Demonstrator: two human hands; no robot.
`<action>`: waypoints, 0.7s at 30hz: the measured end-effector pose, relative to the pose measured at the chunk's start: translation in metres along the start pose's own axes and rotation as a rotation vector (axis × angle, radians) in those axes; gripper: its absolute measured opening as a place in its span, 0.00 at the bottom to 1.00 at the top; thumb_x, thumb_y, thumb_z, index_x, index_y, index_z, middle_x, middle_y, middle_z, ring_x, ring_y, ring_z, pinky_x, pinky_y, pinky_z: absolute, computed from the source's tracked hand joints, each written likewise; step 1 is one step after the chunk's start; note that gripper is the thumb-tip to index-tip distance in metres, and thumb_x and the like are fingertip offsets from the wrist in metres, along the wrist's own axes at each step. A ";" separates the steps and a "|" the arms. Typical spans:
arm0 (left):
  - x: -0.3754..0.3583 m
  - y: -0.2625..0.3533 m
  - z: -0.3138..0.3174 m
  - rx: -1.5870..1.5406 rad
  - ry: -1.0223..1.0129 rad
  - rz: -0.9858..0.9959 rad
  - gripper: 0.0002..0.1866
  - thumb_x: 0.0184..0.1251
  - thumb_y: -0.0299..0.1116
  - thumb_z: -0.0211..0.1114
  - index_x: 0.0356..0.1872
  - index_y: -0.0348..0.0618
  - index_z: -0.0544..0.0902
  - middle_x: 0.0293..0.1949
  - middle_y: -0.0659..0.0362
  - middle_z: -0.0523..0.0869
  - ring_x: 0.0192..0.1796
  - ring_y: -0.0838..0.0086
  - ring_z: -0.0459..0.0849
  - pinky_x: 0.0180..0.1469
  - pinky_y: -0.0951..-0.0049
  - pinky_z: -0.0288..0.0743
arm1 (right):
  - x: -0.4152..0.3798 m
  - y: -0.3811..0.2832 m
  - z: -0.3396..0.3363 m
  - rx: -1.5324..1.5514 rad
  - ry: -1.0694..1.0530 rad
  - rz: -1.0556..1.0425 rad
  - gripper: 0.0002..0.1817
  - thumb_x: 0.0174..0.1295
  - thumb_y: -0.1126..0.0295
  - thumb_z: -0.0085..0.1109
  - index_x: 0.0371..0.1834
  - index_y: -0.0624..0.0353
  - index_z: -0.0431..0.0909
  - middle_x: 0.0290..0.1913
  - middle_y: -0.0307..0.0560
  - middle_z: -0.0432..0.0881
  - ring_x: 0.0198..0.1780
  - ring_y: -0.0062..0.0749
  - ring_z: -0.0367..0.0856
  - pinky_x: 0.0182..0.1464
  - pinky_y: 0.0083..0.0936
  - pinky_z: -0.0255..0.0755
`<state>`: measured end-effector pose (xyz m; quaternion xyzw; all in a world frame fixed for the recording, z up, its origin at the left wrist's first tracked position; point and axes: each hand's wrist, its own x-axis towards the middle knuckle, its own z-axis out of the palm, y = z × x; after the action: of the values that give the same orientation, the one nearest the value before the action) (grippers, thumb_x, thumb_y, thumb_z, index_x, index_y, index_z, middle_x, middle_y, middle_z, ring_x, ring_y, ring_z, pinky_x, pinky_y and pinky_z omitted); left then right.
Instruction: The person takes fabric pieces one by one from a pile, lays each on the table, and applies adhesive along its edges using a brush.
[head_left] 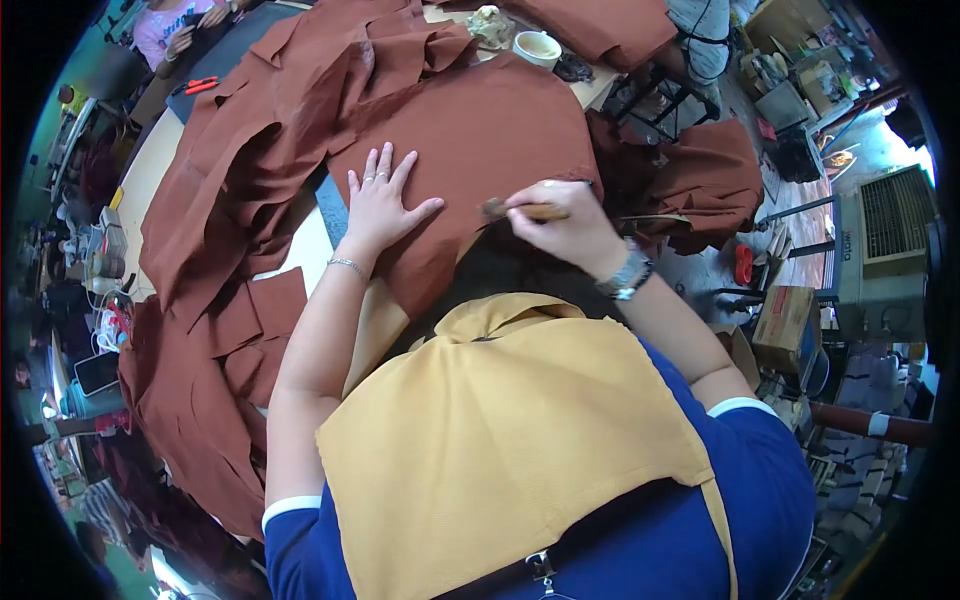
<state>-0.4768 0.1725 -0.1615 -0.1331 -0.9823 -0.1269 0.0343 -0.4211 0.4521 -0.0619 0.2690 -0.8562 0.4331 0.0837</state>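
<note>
Closest to me, the yellow apron [500, 440] is hanging. My left hand [385, 205] is pressing spread flat on the brown fabric panel [480, 130] on the tabletop [160, 165]; my right hand [565, 225] is pinching a wooden-handled tool [520, 210] at its edge. I'm judging firm pressure keeps the cloth steady.

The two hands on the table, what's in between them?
Only brown cloth, flat on the table, lies between the left hand, pressed open on it, and the right hand, gripping a wooden-handled tool. The head view shows this.

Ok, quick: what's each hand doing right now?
Left hand: open, flat on the brown fabric piece.
Right hand: closed, holding a wooden-handled tool.
</note>
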 end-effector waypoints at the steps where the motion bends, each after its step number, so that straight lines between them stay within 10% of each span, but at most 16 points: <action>1: 0.000 0.000 0.000 0.001 0.001 0.000 0.50 0.57 0.75 0.61 0.77 0.57 0.66 0.81 0.46 0.55 0.83 0.50 0.49 0.77 0.34 0.42 | 0.000 0.003 0.011 -0.017 -0.043 -0.007 0.07 0.54 0.74 0.69 0.35 0.63 0.86 0.32 0.51 0.87 0.33 0.37 0.87 0.38 0.27 0.78; 21: 0.034 -0.013 0.009 -0.056 0.017 0.138 0.51 0.55 0.78 0.60 0.77 0.60 0.66 0.81 0.47 0.56 0.83 0.51 0.49 0.78 0.35 0.41 | 0.013 -0.010 0.031 0.057 -0.177 -0.169 0.08 0.54 0.76 0.70 0.38 0.61 0.86 0.32 0.51 0.86 0.32 0.40 0.87 0.37 0.28 0.79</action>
<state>-0.5130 0.1716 -0.1699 -0.2006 -0.9665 -0.1529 0.0474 -0.4241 0.4179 -0.0686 0.3796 -0.8219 0.4231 0.0366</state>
